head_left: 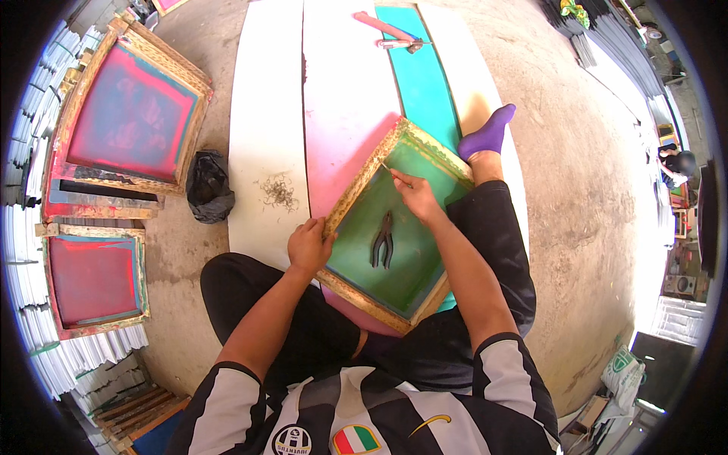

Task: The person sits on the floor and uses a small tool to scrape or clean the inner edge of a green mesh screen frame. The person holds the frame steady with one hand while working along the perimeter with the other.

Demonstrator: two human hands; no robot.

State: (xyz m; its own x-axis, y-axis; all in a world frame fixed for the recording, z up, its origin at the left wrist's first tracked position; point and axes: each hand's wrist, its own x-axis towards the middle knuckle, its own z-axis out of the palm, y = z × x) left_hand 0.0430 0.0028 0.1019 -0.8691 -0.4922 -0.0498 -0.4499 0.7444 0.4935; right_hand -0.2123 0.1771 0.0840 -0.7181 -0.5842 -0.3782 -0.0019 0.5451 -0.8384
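Note:
A wooden screen-printing frame (355,294) with green mesh lies tilted across my lap and the boards. My left hand (309,246) is closed round its left rail. Near the upper left rail, my right hand (415,196) pinches a thin, slender tool (386,166) whose tip touches or nearly touches the wood; its exact kind is too small to make out. Dark-handled pliers (383,243) rest on the mesh below my right hand. Left of the frame, a small heap of thin wire bits (278,192) sits on the white board (265,114).
A red-handled tool (385,27) and a smaller metal tool (396,44) lie at the far end of the boards. Beside the boards are a black plastic bag (210,186) and two stained screen frames (129,110), (95,280). My purple-socked foot (489,134) is at right.

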